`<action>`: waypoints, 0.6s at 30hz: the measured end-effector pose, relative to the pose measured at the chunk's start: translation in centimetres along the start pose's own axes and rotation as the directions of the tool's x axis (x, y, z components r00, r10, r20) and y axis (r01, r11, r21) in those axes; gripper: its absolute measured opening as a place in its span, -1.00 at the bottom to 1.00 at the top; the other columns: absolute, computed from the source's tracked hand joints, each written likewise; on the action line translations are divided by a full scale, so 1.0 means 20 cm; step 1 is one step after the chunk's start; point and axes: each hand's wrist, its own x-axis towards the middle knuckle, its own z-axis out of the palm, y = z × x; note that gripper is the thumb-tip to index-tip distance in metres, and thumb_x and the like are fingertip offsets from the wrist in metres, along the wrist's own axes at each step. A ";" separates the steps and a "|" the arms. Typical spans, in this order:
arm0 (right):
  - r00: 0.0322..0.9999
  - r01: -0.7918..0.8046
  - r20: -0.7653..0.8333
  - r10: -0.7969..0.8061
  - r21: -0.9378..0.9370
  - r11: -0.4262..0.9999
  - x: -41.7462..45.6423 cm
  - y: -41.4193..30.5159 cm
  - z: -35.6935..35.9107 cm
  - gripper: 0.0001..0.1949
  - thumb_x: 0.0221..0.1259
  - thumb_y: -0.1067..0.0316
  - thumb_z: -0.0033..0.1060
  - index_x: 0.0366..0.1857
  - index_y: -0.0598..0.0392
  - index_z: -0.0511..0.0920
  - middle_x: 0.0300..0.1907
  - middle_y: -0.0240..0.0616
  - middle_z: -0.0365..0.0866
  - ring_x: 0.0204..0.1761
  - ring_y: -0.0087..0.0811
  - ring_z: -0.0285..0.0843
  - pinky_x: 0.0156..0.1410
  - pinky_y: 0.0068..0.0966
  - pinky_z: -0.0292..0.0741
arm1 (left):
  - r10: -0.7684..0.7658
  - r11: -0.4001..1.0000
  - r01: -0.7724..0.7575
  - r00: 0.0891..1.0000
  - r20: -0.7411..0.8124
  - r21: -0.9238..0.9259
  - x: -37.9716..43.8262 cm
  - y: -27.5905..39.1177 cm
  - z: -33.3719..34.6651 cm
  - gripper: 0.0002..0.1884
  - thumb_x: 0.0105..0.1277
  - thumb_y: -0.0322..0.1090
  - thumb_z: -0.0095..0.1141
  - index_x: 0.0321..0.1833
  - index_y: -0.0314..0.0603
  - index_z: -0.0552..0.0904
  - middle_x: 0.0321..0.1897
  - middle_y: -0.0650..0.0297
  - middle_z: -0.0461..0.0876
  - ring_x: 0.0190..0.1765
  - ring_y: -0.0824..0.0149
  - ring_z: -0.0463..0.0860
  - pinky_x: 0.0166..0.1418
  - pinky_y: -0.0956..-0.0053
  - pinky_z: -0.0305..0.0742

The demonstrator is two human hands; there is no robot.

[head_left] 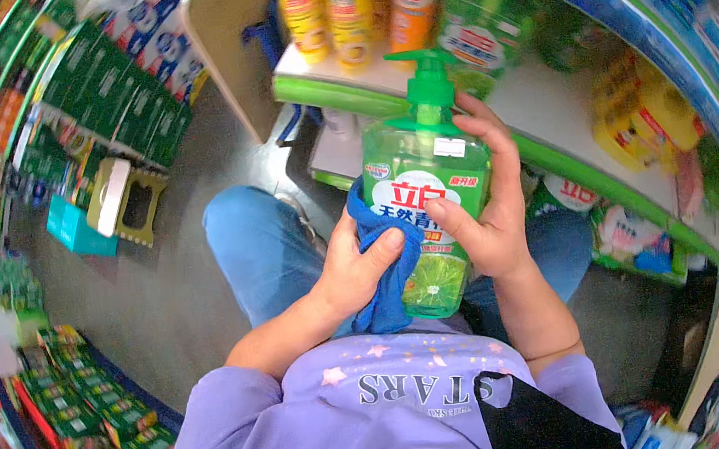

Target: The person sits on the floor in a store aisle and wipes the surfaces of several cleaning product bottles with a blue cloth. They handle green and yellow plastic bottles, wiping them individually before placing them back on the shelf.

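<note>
A green pump bottle of Liby dish soap (pixel 424 166) is held upright before my chest, its pump head pointing away from me. My right hand (pixel 492 204) grips its right side, thumb across the front label and fingers around the shoulder and back. In my left hand (pixel 354 260) a blue cloth (pixel 384 269) is bunched and pressed against the bottle's left side. The left thumb lies over the cloth, near the label. My left fingers are mostly hidden behind the cloth and bottle.
Just beyond the bottle is a white shelf with a green front edge (pixel 341 98), carrying yellow bottles (pixel 352 9), an orange bottle (pixel 413 0) and another green pump bottle (pixel 476 26). Yellow containers (pixel 646 112) stand farther right. Dark green cartons (pixel 109 87) and a turquoise box (pixel 77 225) are at left.
</note>
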 end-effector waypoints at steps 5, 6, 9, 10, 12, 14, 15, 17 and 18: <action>0.984 0.048 0.154 -0.089 0.249 0.967 -0.02 0.13 -0.13 -0.31 -0.08 0.24 0.42 0.21 0.10 0.33 0.29 0.02 0.28 0.36 -0.06 0.21 0.45 -0.20 0.13 | 0.133 0.988 -0.145 0.968 -0.211 -0.043 -0.06 -0.19 0.25 -0.40 0.38 -0.18 0.11 0.38 -0.26 0.20 0.21 0.13 0.43 0.24 0.29 0.46 0.33 0.32 0.36; 0.976 0.052 0.190 -0.108 0.278 0.959 0.00 0.15 -0.12 -0.32 -0.08 0.26 0.43 0.21 0.10 0.33 0.29 0.00 0.28 0.35 -0.08 0.23 0.45 -0.22 0.14 | 0.159 0.983 -0.175 0.956 -0.247 -0.047 -0.07 -0.22 0.27 -0.41 0.39 -0.17 0.10 0.38 -0.24 0.20 0.21 0.14 0.43 0.23 0.29 0.47 0.32 0.31 0.37; 0.953 0.004 0.277 -0.119 0.384 0.923 0.03 0.19 -0.13 -0.32 -0.08 0.27 0.42 0.22 0.08 0.33 0.29 -0.02 0.28 0.35 -0.11 0.23 0.45 -0.24 0.14 | 0.246 0.959 -0.280 0.902 -0.356 -0.044 -0.05 -0.29 0.36 -0.41 0.39 -0.17 0.09 0.38 -0.24 0.20 0.21 0.15 0.42 0.21 0.29 0.47 0.31 0.31 0.39; 0.943 0.004 0.302 -0.140 0.412 0.911 0.04 0.21 -0.14 -0.32 -0.08 0.28 0.42 0.22 0.08 0.34 0.29 -0.03 0.29 0.35 -0.12 0.23 0.45 -0.24 0.15 | 0.272 0.955 -0.296 0.882 -0.385 -0.004 -0.05 -0.30 0.39 -0.41 0.40 -0.17 0.09 0.37 -0.23 0.20 0.20 0.16 0.43 0.20 0.30 0.47 0.29 0.33 0.41; 0.920 0.019 0.342 -0.194 0.455 0.890 0.08 0.23 -0.16 -0.33 -0.08 0.29 0.42 0.22 0.07 0.34 0.28 -0.05 0.29 0.35 -0.13 0.23 0.45 -0.25 0.15 | 0.295 0.943 -0.333 0.842 -0.452 -0.004 -0.03 -0.33 0.44 -0.43 0.40 -0.18 0.09 0.37 -0.23 0.21 0.19 0.17 0.43 0.20 0.32 0.47 0.28 0.34 0.42; 0.901 0.021 0.370 -0.227 0.485 0.874 0.12 0.25 -0.17 -0.33 -0.09 0.30 0.42 0.22 0.07 0.35 0.28 -0.05 0.29 0.35 -0.13 0.24 0.44 -0.26 0.16 | 0.332 0.927 -0.375 0.807 -0.488 0.010 -0.01 -0.36 0.46 -0.44 0.41 -0.19 0.08 0.36 -0.23 0.21 0.18 0.17 0.43 0.19 0.33 0.47 0.27 0.35 0.42; 0.892 0.008 0.390 -0.230 0.495 0.869 0.13 0.25 -0.17 -0.33 -0.09 0.30 0.42 0.22 0.07 0.35 0.28 -0.05 0.29 0.35 -0.14 0.24 0.44 -0.26 0.17 | 0.357 0.916 -0.400 0.791 -0.496 0.022 0.01 -0.38 0.47 -0.44 0.41 -0.20 0.08 0.36 -0.23 0.21 0.18 0.18 0.44 0.19 0.33 0.47 0.26 0.36 0.43; 0.876 -0.001 0.416 -0.245 0.509 0.861 0.16 0.27 -0.17 -0.33 -0.09 0.31 0.42 0.21 0.07 0.35 0.28 -0.05 0.29 0.34 -0.14 0.24 0.43 -0.26 0.17 | 0.388 0.902 -0.430 0.761 -0.520 0.043 0.03 -0.40 0.47 -0.45 0.41 -0.21 0.07 0.36 -0.23 0.21 0.17 0.18 0.44 0.19 0.33 0.47 0.26 0.36 0.43; 0.868 0.006 0.424 -0.258 0.511 0.860 0.17 0.27 -0.17 -0.33 -0.09 0.31 0.41 0.21 0.08 0.35 0.28 -0.05 0.29 0.34 -0.14 0.24 0.43 -0.27 0.18 | 0.394 0.897 -0.438 0.748 -0.534 0.048 0.05 -0.42 0.48 -0.46 0.41 -0.22 0.06 0.36 -0.23 0.21 0.18 0.18 0.43 0.19 0.33 0.47 0.27 0.36 0.42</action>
